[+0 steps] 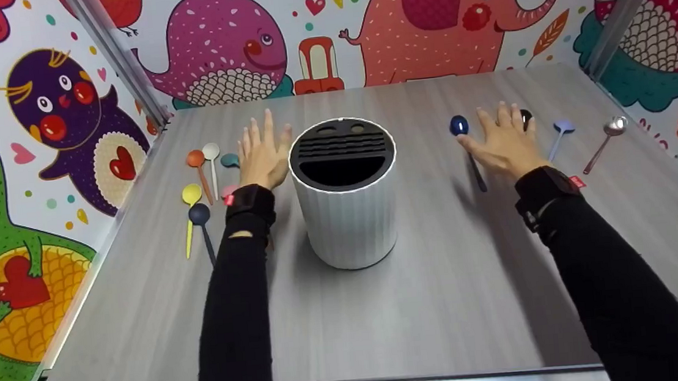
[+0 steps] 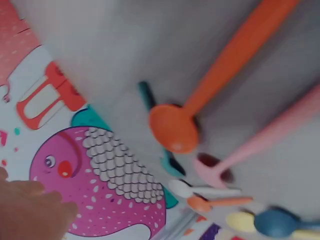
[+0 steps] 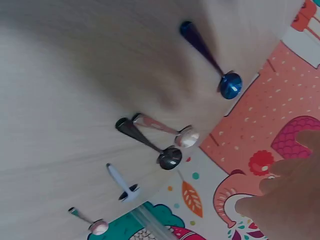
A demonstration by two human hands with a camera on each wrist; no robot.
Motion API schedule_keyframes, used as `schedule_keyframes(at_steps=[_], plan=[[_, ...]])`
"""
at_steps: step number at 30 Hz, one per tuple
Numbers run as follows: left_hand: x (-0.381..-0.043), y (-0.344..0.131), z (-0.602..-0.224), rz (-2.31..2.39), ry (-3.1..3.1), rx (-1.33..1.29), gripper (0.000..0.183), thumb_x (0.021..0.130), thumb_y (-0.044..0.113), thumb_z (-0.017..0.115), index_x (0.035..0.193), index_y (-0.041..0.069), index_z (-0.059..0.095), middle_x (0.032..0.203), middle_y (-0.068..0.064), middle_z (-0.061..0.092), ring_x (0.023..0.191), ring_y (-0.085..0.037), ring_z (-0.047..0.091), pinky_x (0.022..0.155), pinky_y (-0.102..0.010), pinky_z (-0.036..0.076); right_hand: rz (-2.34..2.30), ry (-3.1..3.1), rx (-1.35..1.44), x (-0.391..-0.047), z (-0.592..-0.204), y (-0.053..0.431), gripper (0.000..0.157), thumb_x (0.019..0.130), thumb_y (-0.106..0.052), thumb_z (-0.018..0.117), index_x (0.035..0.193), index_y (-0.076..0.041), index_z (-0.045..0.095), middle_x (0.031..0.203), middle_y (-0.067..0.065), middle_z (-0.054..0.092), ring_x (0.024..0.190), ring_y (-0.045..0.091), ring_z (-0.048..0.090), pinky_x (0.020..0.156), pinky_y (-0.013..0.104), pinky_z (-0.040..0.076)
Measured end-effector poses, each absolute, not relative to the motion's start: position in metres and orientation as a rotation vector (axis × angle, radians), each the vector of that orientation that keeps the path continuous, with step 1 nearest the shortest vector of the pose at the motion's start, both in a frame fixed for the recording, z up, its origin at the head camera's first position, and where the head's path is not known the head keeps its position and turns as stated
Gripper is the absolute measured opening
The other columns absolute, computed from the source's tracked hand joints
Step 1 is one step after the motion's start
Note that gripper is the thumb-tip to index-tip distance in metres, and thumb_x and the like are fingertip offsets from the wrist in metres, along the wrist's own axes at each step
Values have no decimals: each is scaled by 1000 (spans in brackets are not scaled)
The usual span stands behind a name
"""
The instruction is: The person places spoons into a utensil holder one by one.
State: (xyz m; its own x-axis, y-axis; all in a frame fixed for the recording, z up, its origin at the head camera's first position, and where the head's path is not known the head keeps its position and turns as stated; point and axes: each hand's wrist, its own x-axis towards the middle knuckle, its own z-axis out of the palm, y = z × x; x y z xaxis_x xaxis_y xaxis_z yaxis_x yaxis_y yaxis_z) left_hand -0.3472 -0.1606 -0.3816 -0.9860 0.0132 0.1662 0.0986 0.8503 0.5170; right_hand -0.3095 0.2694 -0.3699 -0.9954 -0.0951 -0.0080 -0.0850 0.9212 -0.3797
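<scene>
Blue spoon (image 1: pixel 459 125) lies nearer the worktop's (image 1: pixel 351 330) far edge than its near edge, head view; left hand (image 1: pixel 264 157) and right hand (image 1: pixel 510 145) are spread, empty, flanking a ribbed container (image 1: pixel 351 226). Left wrist view: orange spoon (image 2: pixel 217 75) lies beside pink spoon (image 2: pixel 270 133). Right wrist view: right hand is clear of blue spoon. Judgement: reaching step; next calls for lowering, pinching a handle.

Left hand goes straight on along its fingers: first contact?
Probably the back wall, around the whale print. Nothing shows standing between it and the left hand, though exact height over the table is hard to judge.
</scene>
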Motion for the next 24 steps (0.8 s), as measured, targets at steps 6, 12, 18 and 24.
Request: schedule_keyframes(at_steps=[6, 12, 18, 24], plan=[[-336, -163, -369, -1193, -2682, -124, 68, 107, 54, 15, 165, 19, 5, 169, -14, 9, 155, -34, 5, 124, -50, 2, -894, 3043, -272, -302, -368, 257, 90, 101, -64, 39, 163, -6, 11, 166, 29, -5, 152, 45, -10, 116, 66, -10], [-316, -158, -361, -1834, -2429, -359, 68, 107, 53, 10, 165, 19, 9, 169, -9, 15, 154, -24, 17, 124, -48, 12, -1452, 2751, -491, -292, -369, 227, 78, 104, -47, 47, 164, -12, 13, 169, 17, 6, 155, 35, 5, 122, 59, 7], [-296, -147, -362, -2307, -2054, -569, 79, 102, 64, 10, 164, 17, 15, 166, -14, 24, 151, -29, 25, 121, -61, 10, -1898, 2370, -779, -274, -376, 195, 92, 96, -55, 60, 163, -13, 14, 166, 18, 18, 152, 30, 21, 120, 58, 18], [-281, -138, -367, -2456, -1889, -860, 117, 82, 89, 38, 164, 11, 7, 167, -18, 19, 150, -33, 28, 122, -57, 15, -1975, 2144, -973, -256, -381, 168, 127, 76, -70, 74, 164, -11, 5, 167, 17, 16, 153, 28, 22, 121, 57, 17]])
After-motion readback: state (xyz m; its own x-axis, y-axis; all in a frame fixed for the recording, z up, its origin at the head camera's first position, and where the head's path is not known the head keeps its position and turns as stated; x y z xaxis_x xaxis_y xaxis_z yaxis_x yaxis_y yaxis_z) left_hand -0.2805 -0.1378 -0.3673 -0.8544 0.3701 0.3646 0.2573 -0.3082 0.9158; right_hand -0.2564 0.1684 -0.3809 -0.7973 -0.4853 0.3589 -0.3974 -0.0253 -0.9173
